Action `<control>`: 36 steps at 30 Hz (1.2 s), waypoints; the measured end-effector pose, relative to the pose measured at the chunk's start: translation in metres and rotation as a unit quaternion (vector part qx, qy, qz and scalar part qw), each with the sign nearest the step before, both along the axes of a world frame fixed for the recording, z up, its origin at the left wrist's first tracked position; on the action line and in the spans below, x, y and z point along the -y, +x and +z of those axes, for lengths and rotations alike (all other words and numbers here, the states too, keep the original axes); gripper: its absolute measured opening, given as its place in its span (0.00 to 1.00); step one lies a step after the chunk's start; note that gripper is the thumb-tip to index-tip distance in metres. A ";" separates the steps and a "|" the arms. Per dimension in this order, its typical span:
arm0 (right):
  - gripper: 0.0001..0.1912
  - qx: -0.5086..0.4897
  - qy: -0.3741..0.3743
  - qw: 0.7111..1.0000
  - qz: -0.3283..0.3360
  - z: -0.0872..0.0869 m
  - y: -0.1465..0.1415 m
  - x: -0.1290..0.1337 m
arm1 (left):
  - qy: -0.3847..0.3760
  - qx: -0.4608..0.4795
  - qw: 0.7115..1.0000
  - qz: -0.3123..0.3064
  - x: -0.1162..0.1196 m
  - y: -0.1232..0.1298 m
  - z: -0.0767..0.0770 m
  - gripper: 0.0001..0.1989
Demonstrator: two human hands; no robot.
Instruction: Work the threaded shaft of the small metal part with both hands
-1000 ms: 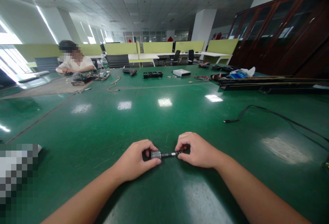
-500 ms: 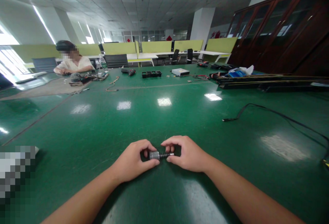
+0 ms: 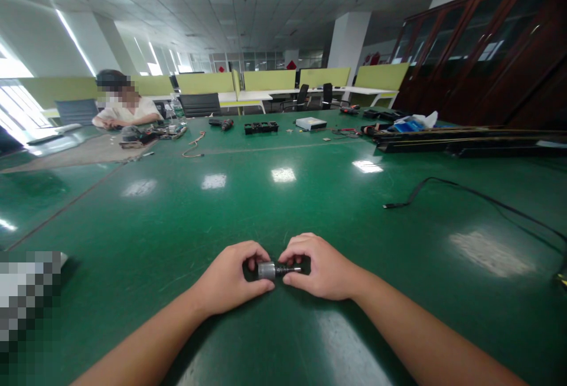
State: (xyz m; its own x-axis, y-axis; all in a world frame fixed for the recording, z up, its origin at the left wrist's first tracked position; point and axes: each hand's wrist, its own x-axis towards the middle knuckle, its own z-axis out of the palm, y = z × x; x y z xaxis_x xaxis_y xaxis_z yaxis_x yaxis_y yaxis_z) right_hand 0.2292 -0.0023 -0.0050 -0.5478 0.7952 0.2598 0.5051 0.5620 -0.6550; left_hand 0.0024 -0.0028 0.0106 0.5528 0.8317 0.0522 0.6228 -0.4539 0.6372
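Note:
A small silver cylinder [image 3: 266, 271] with a dark, spring-like threaded shaft [image 3: 286, 269] lies sideways low in the middle of the head view, at the green table [image 3: 199, 214]. My left hand [image 3: 234, 273] holds the cylinder end between thumb and fingers. From the other side, my right hand [image 3: 316, 268] curls round the shaft, thumb in front and fingers behind, near where the shaft meets the cylinder. The shaft's bright tip points toward my right palm.
A black cable [image 3: 469, 182] runs along the right. Black rails [image 3: 411, 145], a white box [image 3: 310, 123], a black tray [image 3: 261, 127] and a drill [image 3: 221, 123] lie farther back. A person [image 3: 128, 108] sits at the far left.
My right hand has moved slightly left along the shaft, its thumb and fingers now closer to the cylinder. My left hand has hardly moved.

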 end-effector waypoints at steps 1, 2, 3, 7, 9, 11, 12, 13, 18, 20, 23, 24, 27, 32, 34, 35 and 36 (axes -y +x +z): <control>0.09 0.000 -0.001 1.000 0.001 0.000 0.000 0.000 | -0.001 0.000 1.000 0.000 0.000 0.000 0.000 0.12; 0.09 0.001 -0.002 1.000 0.002 0.000 -0.001 0.000 | -0.001 -0.001 1.000 0.001 0.000 0.000 0.000 0.12; 0.08 0.001 -0.002 1.000 0.002 0.000 -0.001 -0.001 | -0.001 0.000 1.000 0.002 0.000 0.000 0.000 0.12; 0.06 0.011 0.002 1.000 0.006 -0.002 -0.002 -0.002 | 0.005 0.001 1.000 -0.009 0.001 -0.001 0.000 0.15; 0.05 0.014 0.001 1.000 0.006 -0.003 -0.002 -0.003 | 0.011 0.003 1.000 -0.019 0.001 -0.001 0.000 0.15; 0.05 0.015 -0.001 1.000 0.005 -0.004 -0.002 -0.003 | 0.013 0.010 1.000 -0.024 0.000 -0.002 0.000 0.13; 0.06 0.014 -0.001 1.000 0.005 -0.004 -0.002 -0.003 | 0.013 0.013 1.000 -0.025 0.000 -0.002 0.000 0.11; 0.07 0.013 -0.002 1.000 0.005 -0.004 -0.002 -0.003 | 0.013 0.016 0.999 -0.026 0.000 -0.002 0.000 0.10; 0.12 0.013 -0.006 1.000 -0.001 -0.003 -0.004 -0.001 | 0.017 0.017 0.999 -0.026 -0.001 -0.001 0.001 0.09; 0.11 0.014 -0.003 1.000 0.003 -0.001 -0.004 0.000 | 0.016 0.018 0.999 -0.025 -0.001 0.000 0.001 0.09; 0.07 0.016 0.013 1.000 0.014 0.000 -0.004 0.001 | 0.012 0.022 0.999 -0.021 0.000 -0.001 0.000 0.08; 0.06 0.018 0.019 1.000 0.017 0.000 -0.005 0.001 | 0.011 0.023 0.999 -0.021 0.000 -0.001 0.000 0.08; 0.06 0.022 0.030 0.999 0.018 -0.002 -0.005 0.001 | 0.009 0.024 0.999 -0.019 0.000 -0.001 -0.001 0.07; 0.05 0.015 0.035 0.999 0.020 -0.005 -0.006 0.002 | 0.012 0.026 0.999 -0.016 -0.001 0.000 -0.002 0.07; 0.05 0.011 0.035 0.999 0.022 -0.005 -0.006 0.001 | 0.014 0.025 0.999 -0.014 -0.001 0.001 -0.002 0.07; 0.05 0.009 0.035 0.999 0.022 -0.005 -0.006 0.001 | 0.014 0.025 0.999 -0.014 -0.001 0.001 -0.002 0.07; 0.04 0.009 0.035 0.999 0.022 -0.005 -0.006 0.001 | 0.014 0.025 0.999 -0.014 -0.001 0.001 -0.002 0.07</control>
